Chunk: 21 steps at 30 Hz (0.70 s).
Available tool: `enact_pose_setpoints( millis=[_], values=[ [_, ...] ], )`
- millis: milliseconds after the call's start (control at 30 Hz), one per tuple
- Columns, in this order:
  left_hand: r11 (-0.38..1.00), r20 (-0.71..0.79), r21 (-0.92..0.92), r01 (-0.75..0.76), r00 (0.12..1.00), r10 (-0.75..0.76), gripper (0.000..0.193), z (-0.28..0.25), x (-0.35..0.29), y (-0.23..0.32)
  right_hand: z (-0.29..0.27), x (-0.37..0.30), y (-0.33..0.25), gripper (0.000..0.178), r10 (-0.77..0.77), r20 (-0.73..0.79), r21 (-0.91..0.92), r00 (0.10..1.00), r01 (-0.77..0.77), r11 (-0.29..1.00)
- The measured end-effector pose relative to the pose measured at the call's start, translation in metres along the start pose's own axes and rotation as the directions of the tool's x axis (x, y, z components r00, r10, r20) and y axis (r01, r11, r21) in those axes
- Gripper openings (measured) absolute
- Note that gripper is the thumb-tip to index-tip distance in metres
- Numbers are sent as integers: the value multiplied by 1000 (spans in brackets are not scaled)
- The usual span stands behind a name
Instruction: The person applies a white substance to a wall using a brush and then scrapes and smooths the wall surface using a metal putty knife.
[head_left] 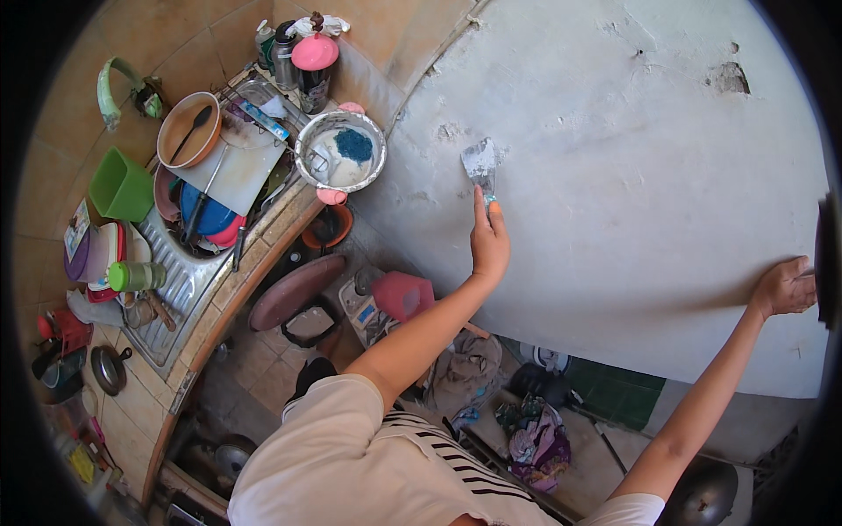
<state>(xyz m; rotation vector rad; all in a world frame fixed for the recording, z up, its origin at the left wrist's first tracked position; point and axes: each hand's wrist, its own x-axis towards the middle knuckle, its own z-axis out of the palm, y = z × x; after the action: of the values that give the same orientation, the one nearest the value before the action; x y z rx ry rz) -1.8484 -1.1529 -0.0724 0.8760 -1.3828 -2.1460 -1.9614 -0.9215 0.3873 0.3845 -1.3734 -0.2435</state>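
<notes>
Patching step, apparently: left hand (pixel 489 241) grips putty knife (pixel 480 163), 1 o'clock; next stroke likely needs even pressure. Right hand (pixel 785 287): hold indeterminate.

Single fisheye view from head; faces down; near pale wall (pixel 631 228)

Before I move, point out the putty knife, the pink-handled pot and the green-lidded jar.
Putty knife (pixel 480 164), head view: on its white-smeared metal blade.
Pink-handled pot (pixel 381 152), head view: on its right rim.
Green-lidded jar (pixel 142 277), head view: on its body, beside the lid.
</notes>
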Motion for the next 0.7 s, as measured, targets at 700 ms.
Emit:
enact_pose_setpoints(
  millis=[700],
  values=[
    [982, 36, 16, 186, 982, -187, 62, 0, 21, 20, -7, 19, -58, 59, 395, 274, -510, 877, -216, 833]
  ],
)
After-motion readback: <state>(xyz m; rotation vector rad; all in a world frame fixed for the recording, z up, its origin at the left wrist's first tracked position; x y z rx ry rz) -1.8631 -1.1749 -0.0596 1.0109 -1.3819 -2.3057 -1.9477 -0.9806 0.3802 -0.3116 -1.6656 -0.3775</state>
